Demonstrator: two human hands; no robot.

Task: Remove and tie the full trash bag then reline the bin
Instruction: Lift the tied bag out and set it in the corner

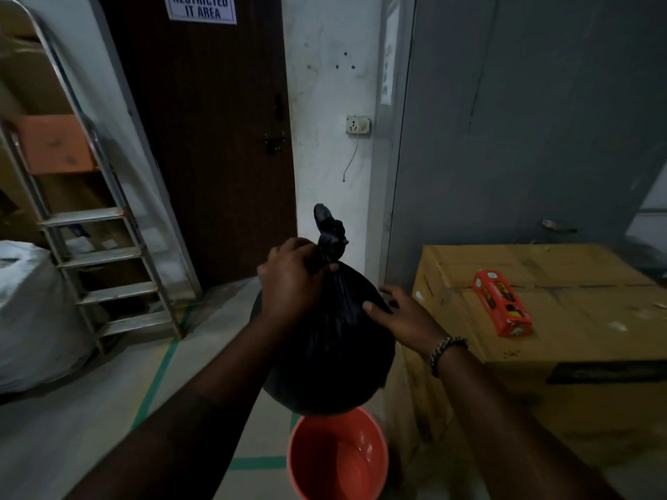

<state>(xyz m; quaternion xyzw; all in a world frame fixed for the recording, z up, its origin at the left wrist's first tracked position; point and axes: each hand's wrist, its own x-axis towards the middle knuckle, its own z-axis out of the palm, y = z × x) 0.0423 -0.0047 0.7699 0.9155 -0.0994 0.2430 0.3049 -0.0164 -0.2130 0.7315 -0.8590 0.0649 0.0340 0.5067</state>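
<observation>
Tying looks done: left hand (288,279) grips the black trash bag (335,359) by its knotted neck over the unlined red bin (325,467) at 6 o'clock, right hand (400,315) spread against it; relining follows

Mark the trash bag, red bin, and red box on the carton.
black trash bag (335,355), head view, bulging body below the neck.
red bin (317,460), head view, inner wall.
red box (503,307), head view, top face.
</observation>
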